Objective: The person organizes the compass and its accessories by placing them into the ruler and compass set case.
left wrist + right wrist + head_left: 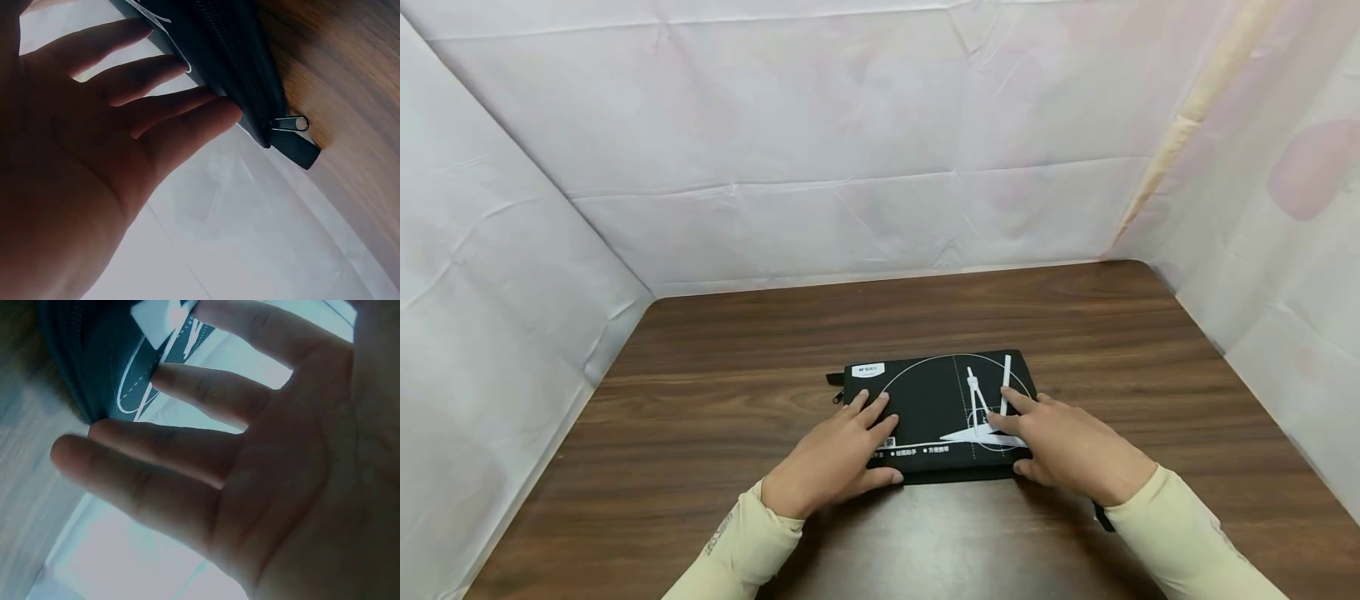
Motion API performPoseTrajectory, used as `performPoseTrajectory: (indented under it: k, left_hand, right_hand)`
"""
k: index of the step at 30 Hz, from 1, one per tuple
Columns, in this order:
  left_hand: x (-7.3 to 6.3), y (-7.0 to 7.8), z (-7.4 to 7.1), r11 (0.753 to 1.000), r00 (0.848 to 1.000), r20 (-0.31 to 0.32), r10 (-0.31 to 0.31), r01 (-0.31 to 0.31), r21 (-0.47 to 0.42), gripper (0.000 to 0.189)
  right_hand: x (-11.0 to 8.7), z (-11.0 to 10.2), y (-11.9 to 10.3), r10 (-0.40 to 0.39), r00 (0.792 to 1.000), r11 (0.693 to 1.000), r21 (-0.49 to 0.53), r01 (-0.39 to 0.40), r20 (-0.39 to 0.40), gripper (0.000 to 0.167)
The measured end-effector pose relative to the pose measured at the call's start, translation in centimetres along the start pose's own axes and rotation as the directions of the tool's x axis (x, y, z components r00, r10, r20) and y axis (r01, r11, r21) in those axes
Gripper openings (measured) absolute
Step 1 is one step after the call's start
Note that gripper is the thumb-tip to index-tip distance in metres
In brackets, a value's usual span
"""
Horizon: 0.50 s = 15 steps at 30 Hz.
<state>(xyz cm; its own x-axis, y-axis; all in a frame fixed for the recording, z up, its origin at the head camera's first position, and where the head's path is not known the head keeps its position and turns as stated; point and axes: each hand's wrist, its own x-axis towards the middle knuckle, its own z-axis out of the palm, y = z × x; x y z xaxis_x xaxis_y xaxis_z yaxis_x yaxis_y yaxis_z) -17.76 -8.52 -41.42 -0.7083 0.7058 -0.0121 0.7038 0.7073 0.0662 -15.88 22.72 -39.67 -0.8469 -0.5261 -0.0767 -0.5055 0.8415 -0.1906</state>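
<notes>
A black zippered pouch (925,408) lies flat on the table, printed with a white compass, a set square and a circle. Spread over its left end, my left hand (842,450) has its fingertips on the top and its thumb by the front edge. My right hand (1060,437) rests on the right end, fingers extended over the printed drawing. The left wrist view shows the zipper pull (289,124) and a short fabric tab (297,149) at the pouch's end. In the right wrist view, straight fingers (181,450) reach the pouch's edge.
The brown wood-grain table (760,333) has a rounded far right corner. Pale sheeting (820,150) hangs behind it and along both sides. A tan strip (1187,117) runs down the sheeting at the back right. Light-coloured sleeves (737,542) cover the forearms.
</notes>
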Motion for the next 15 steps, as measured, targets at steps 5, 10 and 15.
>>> performPoseTrajectory:
  k: [5, 10, 15]
  left_hand:
    - [-0.5, -1.1, -0.1, 0.998, 0.999, 0.003, -0.048, 0.048, -0.032, 0.069]
    - [-1.2, -3.0, -0.2, 0.991, 0.995, 0.007, -0.102, 0.102, -0.089, 0.07]
    - [-1.2, -5.3, -0.4, 0.981, 0.989, 0.033, -0.146, 0.15, -0.128, 0.071]
  right_hand:
    - [1.0, 0.8, 0.1, -0.071, 0.996, 0.997, -0.038, 0.068, -0.06, 0.057]
    - [2.7, 1.7, -0.2, -0.142, 0.979, 0.988, -0.082, 0.131, -0.147, 0.05]
    - [4.9, 2.4, -0.2, -0.172, 0.968, 0.984, -0.087, 0.158, -0.185, 0.047]
